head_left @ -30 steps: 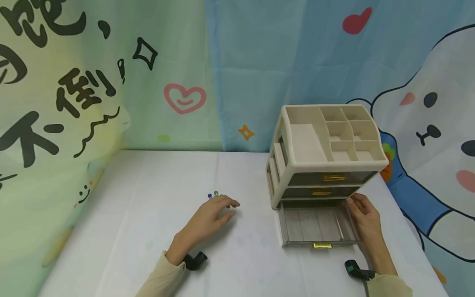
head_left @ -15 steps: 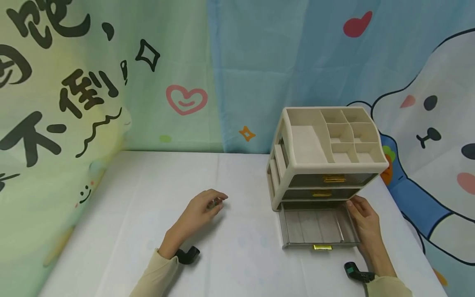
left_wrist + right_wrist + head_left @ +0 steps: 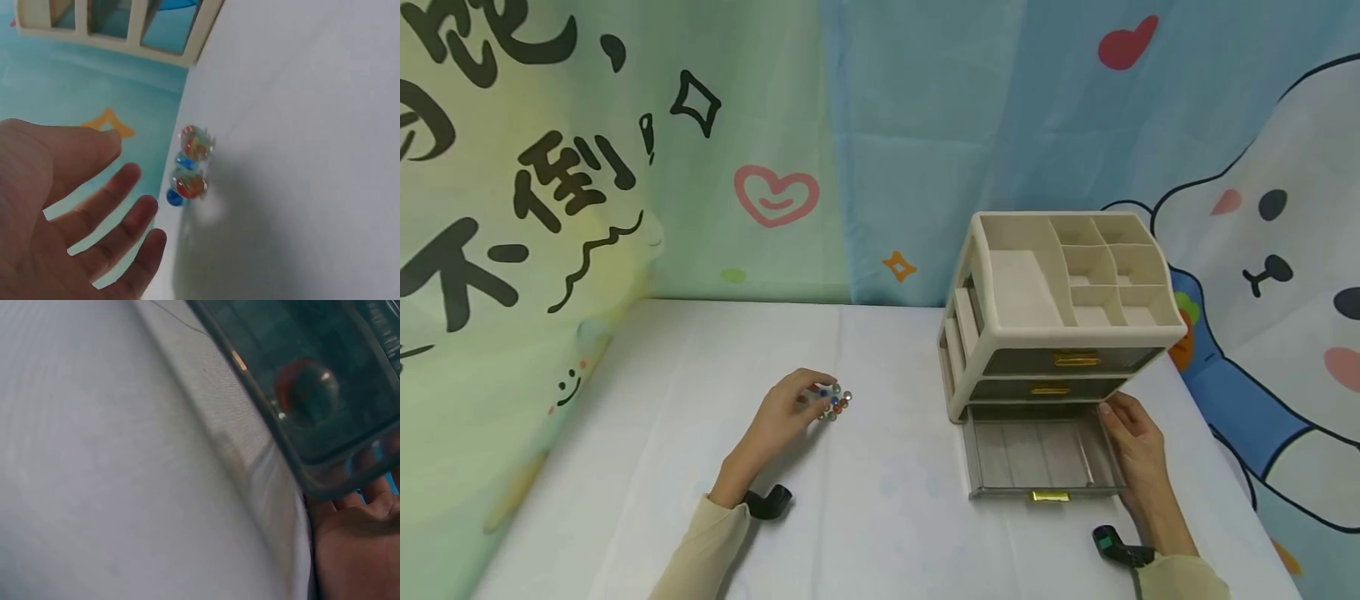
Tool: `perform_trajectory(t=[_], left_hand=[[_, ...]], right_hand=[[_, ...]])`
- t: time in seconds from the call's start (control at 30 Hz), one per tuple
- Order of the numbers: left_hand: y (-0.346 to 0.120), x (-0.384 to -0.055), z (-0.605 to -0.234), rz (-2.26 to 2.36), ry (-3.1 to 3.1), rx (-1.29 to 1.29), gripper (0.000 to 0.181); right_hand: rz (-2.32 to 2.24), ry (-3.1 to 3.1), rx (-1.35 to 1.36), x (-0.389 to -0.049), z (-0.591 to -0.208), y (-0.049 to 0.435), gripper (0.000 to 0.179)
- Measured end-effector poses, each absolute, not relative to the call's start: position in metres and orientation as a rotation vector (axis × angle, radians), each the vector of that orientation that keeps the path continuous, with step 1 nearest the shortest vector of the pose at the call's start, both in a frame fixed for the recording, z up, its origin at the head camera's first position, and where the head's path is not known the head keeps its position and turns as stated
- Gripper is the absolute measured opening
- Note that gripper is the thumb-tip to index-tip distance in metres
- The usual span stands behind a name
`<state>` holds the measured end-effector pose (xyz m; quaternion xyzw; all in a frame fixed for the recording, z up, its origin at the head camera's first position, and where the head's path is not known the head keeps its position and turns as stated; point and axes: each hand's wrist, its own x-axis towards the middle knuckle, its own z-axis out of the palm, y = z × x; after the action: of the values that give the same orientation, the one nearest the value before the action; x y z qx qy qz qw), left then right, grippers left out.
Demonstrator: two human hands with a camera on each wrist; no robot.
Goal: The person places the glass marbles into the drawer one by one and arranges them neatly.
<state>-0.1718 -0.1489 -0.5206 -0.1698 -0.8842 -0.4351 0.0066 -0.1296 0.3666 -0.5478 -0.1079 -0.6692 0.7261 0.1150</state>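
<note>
Several small glass marbles, with red, blue and green colours, lie in a cluster on the white table. My left hand is just left of them. Its fingers are loosely spread in the left wrist view, with a gap to the marbles. At the right stands a cream drawer cabinet; its clear bottom drawer is pulled out. My right hand holds that drawer's right side, the fingers partly hidden. Through the drawer, the right wrist view shows a round reddish shape; whether it lies inside I cannot tell.
Two upper drawers with gold handles are closed. Open compartments form the cabinet's top. A printed cloth hangs behind the table, and bare white tabletop lies between the marbles and the drawer.
My left hand has drawn back to the left, and the marbles it mostly covered now show beside its fingertips. The right hand and the pulled-out drawer have stayed in place.
</note>
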Motion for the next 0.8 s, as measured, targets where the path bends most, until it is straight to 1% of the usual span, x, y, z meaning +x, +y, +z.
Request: perform_trajectory(t=[0.13,0.37,0.8], left_hand=[[-0.153,-0.172,-0.522,-1.33,-2.781,-0.479,0.032],[-0.155,-0.178,-0.524,-1.299,-2.826,-0.413,0.03],[-0.155,-0.188,-0.525,-1.169,-2.917,-0.496,0.031]], right_hand=[[2.137,-1.962,-0.323,-0.131,-0.549,0.365,0.032],[2.125,-1.982,-0.32,-0.132,-0.547,0.366,0.033],[2.136,-2.017,-0.304,-0.129,-0.546,0.371,0.033]])
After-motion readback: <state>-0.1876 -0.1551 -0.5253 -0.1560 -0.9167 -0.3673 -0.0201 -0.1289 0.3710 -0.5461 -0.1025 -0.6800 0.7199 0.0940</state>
